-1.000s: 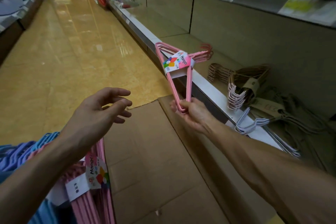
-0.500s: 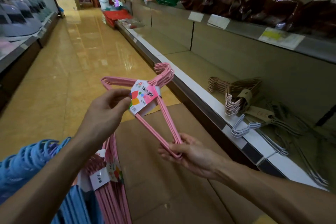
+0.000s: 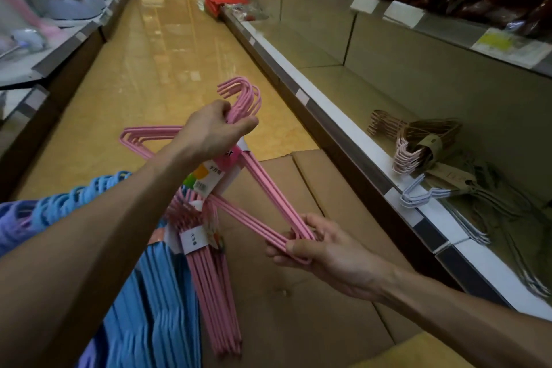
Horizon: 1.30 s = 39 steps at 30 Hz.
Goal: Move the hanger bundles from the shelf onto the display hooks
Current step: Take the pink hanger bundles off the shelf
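A pink hanger bundle (image 3: 263, 197) is held out over flattened cardboard (image 3: 298, 302) on the aisle floor, between both hands. The left hand (image 3: 209, 131) is wrapped around the necks just below the cluster of hooks (image 3: 243, 95), which point up toward twelve o'clock; the right hand (image 3: 316, 245) pinches the far shoulder corner at about five o'clock, fingers curled under the wires. The paper label (image 3: 209, 176) sits just under the left hand. More pink bundles (image 3: 215, 278) and blue bundles (image 3: 155, 293) hang low at seven o'clock, presumably on the display hooks, though whatever carries them is hidden behind the left arm. The shelf (image 3: 448, 236) at three o'clock holds beige bundles (image 3: 418, 143) and a pale bundle (image 3: 418, 194) yet to move. To do this step well, the left hand should keep the necks squeezed so all the hook tips stay aligned as one, and the right hand should steady the corner so the bundle does not fan open or twist. Bring the hooks down toward seven o'clock, open side leading, seat them all together, then let the right hand release first.
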### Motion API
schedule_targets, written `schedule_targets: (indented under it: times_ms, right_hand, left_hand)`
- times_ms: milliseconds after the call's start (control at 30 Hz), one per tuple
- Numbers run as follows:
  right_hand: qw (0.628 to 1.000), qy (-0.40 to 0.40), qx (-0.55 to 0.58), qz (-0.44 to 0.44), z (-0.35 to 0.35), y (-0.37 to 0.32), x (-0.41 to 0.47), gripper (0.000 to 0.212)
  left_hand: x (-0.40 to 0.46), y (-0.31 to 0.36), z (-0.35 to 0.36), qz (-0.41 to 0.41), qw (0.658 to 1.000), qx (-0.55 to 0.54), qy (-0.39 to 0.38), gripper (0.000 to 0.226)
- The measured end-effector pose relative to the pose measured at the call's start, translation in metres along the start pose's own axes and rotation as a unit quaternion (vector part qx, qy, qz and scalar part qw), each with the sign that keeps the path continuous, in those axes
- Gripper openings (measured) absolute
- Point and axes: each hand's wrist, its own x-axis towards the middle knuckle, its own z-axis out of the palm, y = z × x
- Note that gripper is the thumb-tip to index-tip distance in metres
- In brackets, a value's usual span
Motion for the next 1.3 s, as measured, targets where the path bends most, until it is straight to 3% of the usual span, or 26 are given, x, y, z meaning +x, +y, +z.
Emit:
schedule_targets:
  times_ms: [100,233,367,500,600,733,833,933,1000,1133,1233,1300]
  right_hand:
    - [1.0,0.004,-0.014,-0.012,0.004,0.002,-0.001,0.049]
    - [0.993,-0.005,-0.109,-0.037,0.005,0.001,-0.006,0.045]
    - [0.964,0.009,-0.26,-0.059,0.009,0.001,-0.01,0.039]
    - [0.926,0.011,-0.376,-0.019,0.011,-0.007,-0.006,0.054]
    - [0.902,-0.016,-0.43,0.006,0.014,-0.02,-0.003,0.066]
    - [0.883,0.008,-0.468,-0.039,0.027,-0.037,0.001,0.074]
    - [0.906,0.023,-0.418,-0.062,0.036,-0.047,0.008,0.069]
    - [0.987,-0.036,-0.156,0.027,0.046,-0.052,0.012,0.045]
    - [0.992,-0.08,-0.02,0.092,0.052,-0.052,0.012,0.037]
    - [0.99,-0.097,0.004,0.099,0.059,-0.048,0.012,0.022]
    - [0.992,-0.099,-0.003,0.082,0.061,-0.047,0.012,0.022]
    - [0.993,-0.098,0.005,0.073,0.06,-0.044,0.013,0.024]
  left_hand:
    - [0.001,0.001,-0.007,-0.008,1.0,-0.001,-0.002,0.065]
    - [0.001,0.004,-0.013,0.0,0.999,-0.022,0.029,0.045]
    - [0.001,0.012,-0.016,0.005,0.986,-0.099,0.134,0.041]
    - [-0.004,0.011,-0.015,0.006,0.977,-0.115,0.18,0.036]
    - [-0.006,0.006,-0.016,0.007,0.967,-0.176,0.182,0.026]
    - [-0.013,0.008,-0.016,0.052,0.955,-0.25,0.15,0.026]
    - [-0.017,0.012,-0.012,0.084,0.954,-0.262,0.12,0.026]
    - [-0.021,0.016,-0.006,0.106,0.949,-0.28,0.096,0.028]
    - [-0.025,0.019,-0.002,0.114,0.946,-0.291,0.083,0.03]
    - [-0.032,0.024,0.002,0.129,0.948,-0.282,0.068,0.028]
    - [-0.034,0.026,-0.001,0.108,0.944,-0.306,0.061,0.026]
    - [-0.034,0.027,-0.005,0.076,0.935,-0.345,0.041,0.039]
